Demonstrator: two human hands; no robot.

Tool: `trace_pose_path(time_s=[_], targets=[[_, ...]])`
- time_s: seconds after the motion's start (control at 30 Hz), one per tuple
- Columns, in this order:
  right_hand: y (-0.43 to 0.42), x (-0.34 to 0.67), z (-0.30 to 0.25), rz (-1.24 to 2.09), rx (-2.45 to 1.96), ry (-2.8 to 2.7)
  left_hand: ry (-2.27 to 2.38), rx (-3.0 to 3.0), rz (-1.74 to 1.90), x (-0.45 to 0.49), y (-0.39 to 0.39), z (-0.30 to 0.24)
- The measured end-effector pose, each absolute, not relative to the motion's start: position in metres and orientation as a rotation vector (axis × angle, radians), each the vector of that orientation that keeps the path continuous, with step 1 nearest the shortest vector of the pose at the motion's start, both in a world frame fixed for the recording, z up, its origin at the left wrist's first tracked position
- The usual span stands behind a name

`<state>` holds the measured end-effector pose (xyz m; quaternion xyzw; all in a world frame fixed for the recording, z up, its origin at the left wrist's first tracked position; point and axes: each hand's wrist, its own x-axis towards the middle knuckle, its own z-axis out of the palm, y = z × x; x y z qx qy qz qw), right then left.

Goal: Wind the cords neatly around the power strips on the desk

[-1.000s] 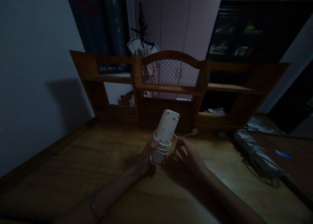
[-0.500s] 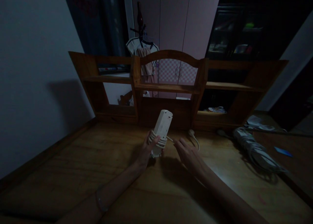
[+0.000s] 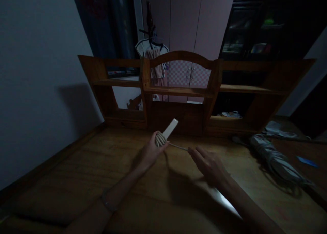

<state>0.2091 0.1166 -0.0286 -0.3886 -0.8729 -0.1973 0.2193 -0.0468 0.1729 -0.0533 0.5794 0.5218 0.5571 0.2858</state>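
A white power strip (image 3: pixel 170 128) is tilted above the wooden desk, seen narrow side on. Several turns of its pale cord (image 3: pixel 160 139) wrap round its lower part. My left hand (image 3: pixel 151 151) is closed about the wrapped part. From there a taut length of the cord runs right to my right hand (image 3: pixel 204 160), whose fingers pinch it. The plug end of this cord cannot be made out.
A wooden shelf unit (image 3: pixel 178 90) stands along the desk's back edge. To the right lies another power strip wound with cord (image 3: pixel 276 159), its plug (image 3: pixel 236 139) near the shelf. Beyond it is a blue card (image 3: pixel 307 161). A white wall (image 3: pixel 46 73) rises at left.
The power strip has turned from its broad face to its narrow side. My right hand has moved right and slightly down, drawing the cord out longer. The plug near the shelf's middle has left sight.
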Motion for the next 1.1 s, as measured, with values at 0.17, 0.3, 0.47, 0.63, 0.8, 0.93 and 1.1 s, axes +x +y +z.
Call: trace_pose_path(time_s=[0.17, 0.3, 0.47, 0.63, 0.8, 0.93, 1.1], targets=[[0.112, 0.227, -0.005, -0.836, -0.851, -2.360, 1.463, 2.175, 1.111, -0.037, 0.152, -0.050], [0.110, 0.237, 0.008, -0.905, -0.716, -2.302, 1.272, 2.454, 0.844, -0.031, 0.137, -0.045], [0.101, 0.232, 0.010, -0.931, -0.646, -2.365, 0.996, 2.578, 0.622, -0.021, 0.123, -0.038], [0.108, 0.234, 0.002, -0.627, -0.791, -2.416, 0.712, 2.565, 0.658, -0.014, 0.117, -0.034], [0.127, 0.238, -0.007, -0.143, -0.943, -2.421, 0.752, 2.567, 0.662, -0.016, 0.116, -0.039], [0.139, 0.241, -0.012, 0.279, -0.966, -2.368, 0.767, 2.649, 0.590, -0.021, 0.119, -0.041], [0.141, 0.239, -0.013, 0.594, -0.943, -2.309, 0.594, 2.747, 0.543, -0.020, 0.116, -0.038]])
